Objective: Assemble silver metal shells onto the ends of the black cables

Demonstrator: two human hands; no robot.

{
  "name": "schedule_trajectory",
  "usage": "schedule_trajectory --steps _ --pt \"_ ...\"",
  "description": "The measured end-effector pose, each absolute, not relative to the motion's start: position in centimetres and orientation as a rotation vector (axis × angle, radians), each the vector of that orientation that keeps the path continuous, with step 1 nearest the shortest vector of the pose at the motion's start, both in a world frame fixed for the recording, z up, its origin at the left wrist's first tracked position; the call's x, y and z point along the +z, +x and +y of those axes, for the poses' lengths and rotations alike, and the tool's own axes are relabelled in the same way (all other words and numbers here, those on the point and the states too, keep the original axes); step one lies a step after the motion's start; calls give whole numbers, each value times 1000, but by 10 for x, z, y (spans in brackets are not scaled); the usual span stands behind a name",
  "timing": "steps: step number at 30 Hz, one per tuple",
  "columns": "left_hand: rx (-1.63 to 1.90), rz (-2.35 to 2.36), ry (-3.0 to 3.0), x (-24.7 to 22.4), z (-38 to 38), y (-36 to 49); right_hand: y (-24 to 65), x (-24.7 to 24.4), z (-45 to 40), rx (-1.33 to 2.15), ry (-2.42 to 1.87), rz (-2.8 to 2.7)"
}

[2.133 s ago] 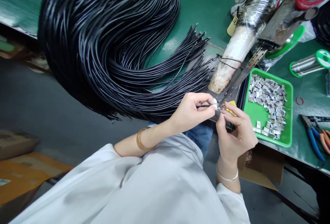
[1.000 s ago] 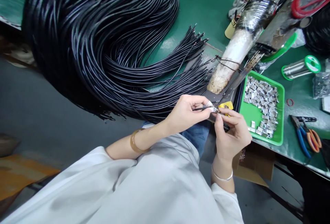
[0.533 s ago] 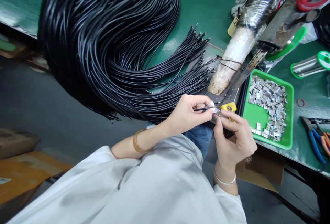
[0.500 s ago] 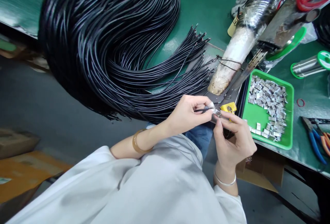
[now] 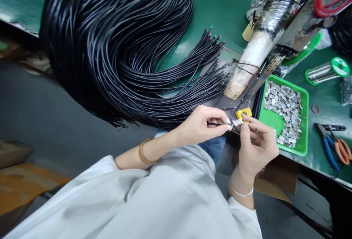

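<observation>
My left hand (image 5: 207, 120) pinches a black cable (image 5: 213, 124) close to its stripped end, where small coloured wires show. Opposite it, my right hand (image 5: 258, 141) grips a small silver USB connector (image 5: 237, 122) between thumb and fingertips. The connector sits right at the wire ends; whether the two are joined I cannot tell. Just behind the fingers is a yellow block (image 5: 244, 113) on the table edge. A large bundle of black cables (image 5: 110, 44) lies left of the hands, with many stripped ends pointing toward them.
A green tray (image 5: 304, 121) of loose silver connectors (image 5: 286, 107) stands at the right. Beyond it are a solder spool (image 5: 327, 71), a red ring (image 5: 315, 108) and pliers (image 5: 328, 145) with blue and orange handles. A wrapped duct (image 5: 247, 62) hangs down above the hands.
My right hand has shifted slightly right and its connector now shows clearly between the hands. My left hand has moved slightly right and down with the cable.
</observation>
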State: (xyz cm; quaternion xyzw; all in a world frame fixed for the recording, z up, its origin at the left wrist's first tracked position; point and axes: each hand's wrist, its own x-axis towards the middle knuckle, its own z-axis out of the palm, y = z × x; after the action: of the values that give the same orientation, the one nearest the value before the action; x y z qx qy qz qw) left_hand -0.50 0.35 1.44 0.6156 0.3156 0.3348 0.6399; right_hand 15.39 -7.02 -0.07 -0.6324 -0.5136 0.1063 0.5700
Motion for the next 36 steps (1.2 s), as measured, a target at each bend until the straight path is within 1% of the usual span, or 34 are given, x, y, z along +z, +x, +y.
schedule_trajectory --steps 2,4,6,10,13,20,27,36 --pt "787 705 1486 14 3 -6 156 0 -68 406 -1465 -1161" --pt "780 699 1460 11 2 -6 157 0 -66 453 -1448 -1183" --pt "783 724 1368 7 0 -4 156 -1 -64 346 -1438 -1250" --pt "841 805 1347 1 -1 1 153 -4 -63 -42 -1433 -1455" --pt "875 857 1372 1 0 4 150 -6 -62 -158 -1438 -1535" --pt "861 949 1367 7 4 8 149 -7 -58 -71 -1474 -1509" --pt "870 884 1300 16 7 7 146 3 -58 -88 -1458 -1526" --pt "778 848 1276 10 9 5 151 4 -71 24 -1489 -1596"
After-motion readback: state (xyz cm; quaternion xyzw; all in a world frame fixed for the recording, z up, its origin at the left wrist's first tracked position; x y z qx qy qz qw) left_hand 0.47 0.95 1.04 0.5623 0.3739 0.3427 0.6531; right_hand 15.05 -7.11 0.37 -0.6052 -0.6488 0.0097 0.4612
